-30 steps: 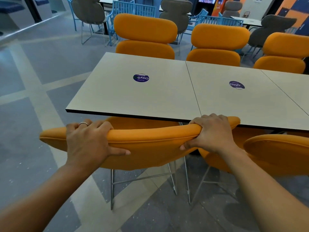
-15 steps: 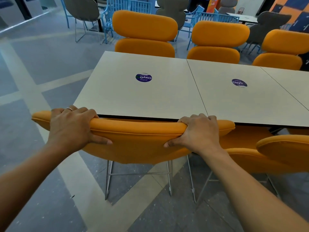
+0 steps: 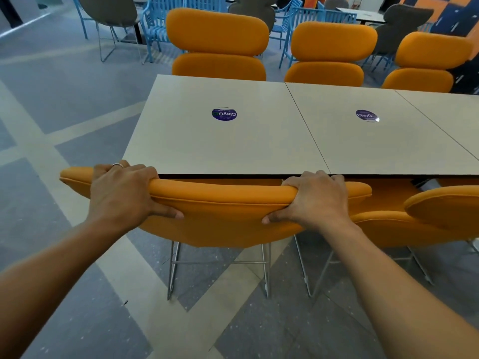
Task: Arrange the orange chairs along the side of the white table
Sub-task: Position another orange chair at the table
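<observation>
The left grip and right grip each clasp the top edge of the padded orange fabric chair, one near each end. Its backrest runs crosswise, parallel to the white laminate counter, whose near edge lies just ahead.

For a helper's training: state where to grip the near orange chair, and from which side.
Grip the orange chair by its backrest's rounded top rim, from behind, hands wide apart like the left hand and right hand: the seat side is against the white table.
</observation>
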Motion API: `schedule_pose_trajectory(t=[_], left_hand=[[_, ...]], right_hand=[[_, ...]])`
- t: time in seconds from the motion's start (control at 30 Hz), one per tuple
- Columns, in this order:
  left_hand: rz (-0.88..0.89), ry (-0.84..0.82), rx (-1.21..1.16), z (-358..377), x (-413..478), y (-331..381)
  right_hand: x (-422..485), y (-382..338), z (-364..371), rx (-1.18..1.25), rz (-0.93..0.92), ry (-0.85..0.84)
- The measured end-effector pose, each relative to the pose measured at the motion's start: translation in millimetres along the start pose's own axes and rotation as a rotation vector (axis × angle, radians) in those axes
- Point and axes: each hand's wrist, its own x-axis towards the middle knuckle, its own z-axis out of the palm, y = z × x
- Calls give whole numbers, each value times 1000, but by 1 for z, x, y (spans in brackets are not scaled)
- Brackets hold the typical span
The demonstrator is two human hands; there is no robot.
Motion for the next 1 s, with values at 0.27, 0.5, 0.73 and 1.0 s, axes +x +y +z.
schedule_pose_trajectory(t=[0.27, 0.5, 0.73, 1.0], left_hand=[[-67, 33, -49, -6, -33, 32], [-15, 23, -7, -5, -29, 26], [-11, -30, 21, -12, -26, -7], [-71, -22, -35, -12, -46, 3]], right_hand=[[-7, 24, -3, 11, -58, -54], [-12, 20, -4, 58, -28, -33], [-23, -14, 0, 22, 7, 11], [-32, -6, 0, 16, -29, -30]])
